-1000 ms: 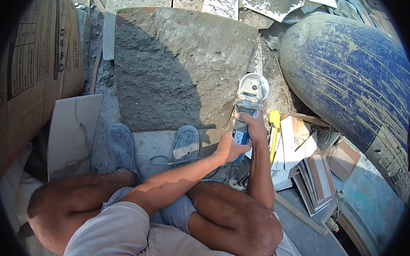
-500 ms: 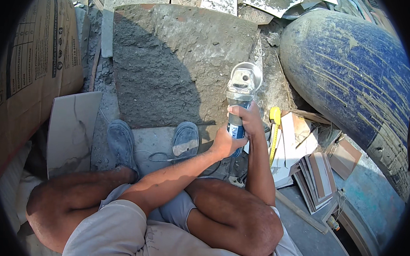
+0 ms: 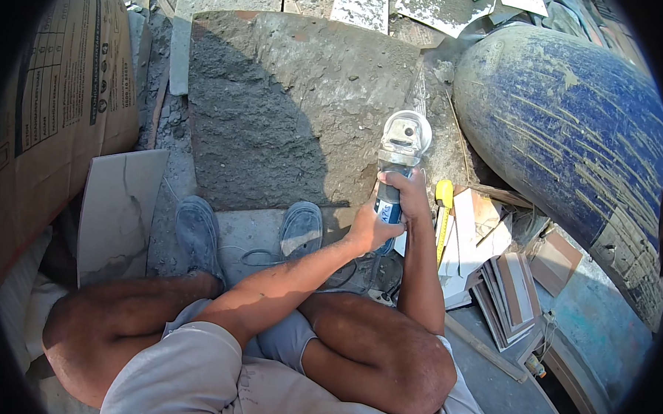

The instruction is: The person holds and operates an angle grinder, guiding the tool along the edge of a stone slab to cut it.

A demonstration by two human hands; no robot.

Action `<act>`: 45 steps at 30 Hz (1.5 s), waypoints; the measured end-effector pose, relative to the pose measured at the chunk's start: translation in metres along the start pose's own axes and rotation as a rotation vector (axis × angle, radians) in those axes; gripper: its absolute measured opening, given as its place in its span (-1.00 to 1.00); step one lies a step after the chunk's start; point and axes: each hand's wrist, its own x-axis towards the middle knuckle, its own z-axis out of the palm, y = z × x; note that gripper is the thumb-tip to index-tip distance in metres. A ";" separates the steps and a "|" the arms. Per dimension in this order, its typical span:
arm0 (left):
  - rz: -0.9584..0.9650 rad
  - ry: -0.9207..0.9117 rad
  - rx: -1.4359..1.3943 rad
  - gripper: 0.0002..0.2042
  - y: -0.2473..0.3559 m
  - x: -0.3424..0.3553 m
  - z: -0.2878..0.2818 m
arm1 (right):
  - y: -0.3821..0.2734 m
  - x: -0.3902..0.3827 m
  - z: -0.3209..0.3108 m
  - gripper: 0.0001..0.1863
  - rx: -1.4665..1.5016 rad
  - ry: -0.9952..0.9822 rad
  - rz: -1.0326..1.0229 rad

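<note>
Both my hands are closed around an angle grinder (image 3: 401, 152), which points away from me with its round disc and guard at the far end. My left hand (image 3: 372, 229) wraps the rear of the blue body. Farther forward, my right hand (image 3: 410, 195) grips it just behind the metal gear head. The grinder is over the right edge of a rough grey mortar-covered slab (image 3: 276, 116); whether the disc touches anything I cannot tell. Just right of my right hand stands a yellow tape measure (image 3: 444, 193) with its blade drawn out toward me.
A big dusty blue drum (image 3: 557, 121) lies at the right, and a brown printed sack (image 3: 78, 77) bulges at the left. Stacked tile pieces (image 3: 509, 292) are at lower right. A cracked tile (image 3: 120, 212) leans by my left shoe (image 3: 196, 231). A cable (image 3: 255, 257) lies between my feet.
The grinder and both hands have shifted slightly right and a little toward me. My grip is the same. A faint grey haze now shows near the drum's far end.
</note>
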 end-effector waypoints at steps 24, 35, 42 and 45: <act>0.084 -0.015 -0.047 -0.67 -0.010 0.008 0.009 | -0.001 -0.001 -0.004 -0.62 0.096 0.045 -0.082; 0.024 0.029 -0.005 -0.66 0.003 0.002 0.007 | -0.005 0.000 0.000 -0.60 0.082 -0.024 -0.047; 0.009 0.005 -0.015 -0.70 0.021 0.007 0.002 | -0.018 0.001 0.000 -0.68 0.106 0.004 -0.033; -0.001 -0.051 -0.041 -0.70 0.017 0.008 0.010 | -0.008 0.008 -0.018 -0.71 0.123 0.002 -0.026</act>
